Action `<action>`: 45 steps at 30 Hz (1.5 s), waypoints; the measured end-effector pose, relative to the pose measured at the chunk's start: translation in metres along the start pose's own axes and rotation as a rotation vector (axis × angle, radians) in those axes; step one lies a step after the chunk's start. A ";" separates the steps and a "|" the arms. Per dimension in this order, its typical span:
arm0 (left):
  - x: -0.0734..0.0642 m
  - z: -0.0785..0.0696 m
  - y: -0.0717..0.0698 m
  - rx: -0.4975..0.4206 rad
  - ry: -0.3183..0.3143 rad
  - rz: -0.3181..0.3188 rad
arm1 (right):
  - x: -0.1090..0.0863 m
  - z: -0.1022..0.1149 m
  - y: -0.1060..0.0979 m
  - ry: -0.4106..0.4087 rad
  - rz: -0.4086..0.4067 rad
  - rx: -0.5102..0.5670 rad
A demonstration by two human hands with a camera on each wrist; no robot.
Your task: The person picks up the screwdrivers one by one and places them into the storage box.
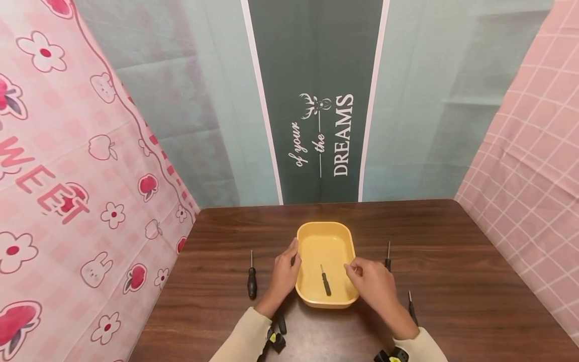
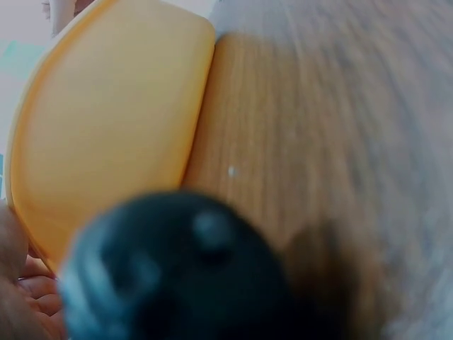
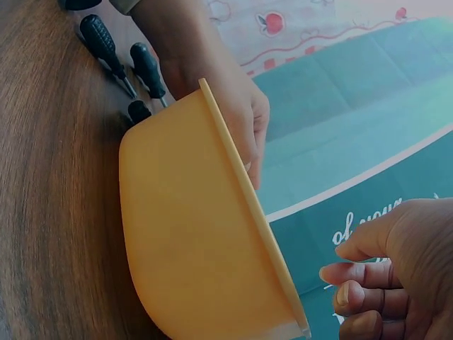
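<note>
A yellow rectangular tub (image 1: 324, 241) stands on the table, with a small black-handled screwdriver (image 1: 326, 285) lying inside it. My left hand (image 1: 285, 269) holds the tub by its left side, fingertips at the rim; the left wrist view shows its curled fingers (image 2: 39, 294) beside the rim. Over the tub's right rim hovers my right hand (image 1: 368, 276), fingers loosely bent. The right wrist view shows a gap between its thumb and fingers (image 3: 368, 297), with nothing held there. Where my left thumb lies is partly hidden.
A black screwdriver (image 1: 252, 284) lies left of the tub. Two more, a farther screwdriver (image 1: 388, 264) and a nearer screwdriver (image 1: 411, 306), lie right, partly behind my right arm. A dark handle (image 1: 282, 324) shows beside my left wrist. Patterned cloths hang around the wooden table (image 1: 452, 261).
</note>
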State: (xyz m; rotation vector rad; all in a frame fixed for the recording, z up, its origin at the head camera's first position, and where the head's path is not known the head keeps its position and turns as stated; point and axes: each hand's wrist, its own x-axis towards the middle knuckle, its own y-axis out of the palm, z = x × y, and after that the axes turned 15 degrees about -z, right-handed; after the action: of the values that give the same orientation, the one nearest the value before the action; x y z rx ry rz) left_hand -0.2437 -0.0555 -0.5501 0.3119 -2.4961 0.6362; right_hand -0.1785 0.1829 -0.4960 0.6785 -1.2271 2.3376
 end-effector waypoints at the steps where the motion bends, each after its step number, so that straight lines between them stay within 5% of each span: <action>1: 0.000 0.000 0.000 -0.002 -0.001 0.000 | 0.000 0.000 -0.001 0.004 -0.003 0.001; 45: 0.003 -0.004 0.000 -0.004 -0.009 0.000 | 0.005 -0.027 -0.023 0.057 -0.034 -0.071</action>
State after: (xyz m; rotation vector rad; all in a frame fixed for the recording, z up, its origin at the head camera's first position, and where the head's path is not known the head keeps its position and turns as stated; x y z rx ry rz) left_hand -0.2444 -0.0538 -0.5459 0.3139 -2.5052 0.6314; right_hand -0.1760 0.2186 -0.4915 0.6002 -1.2576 2.2589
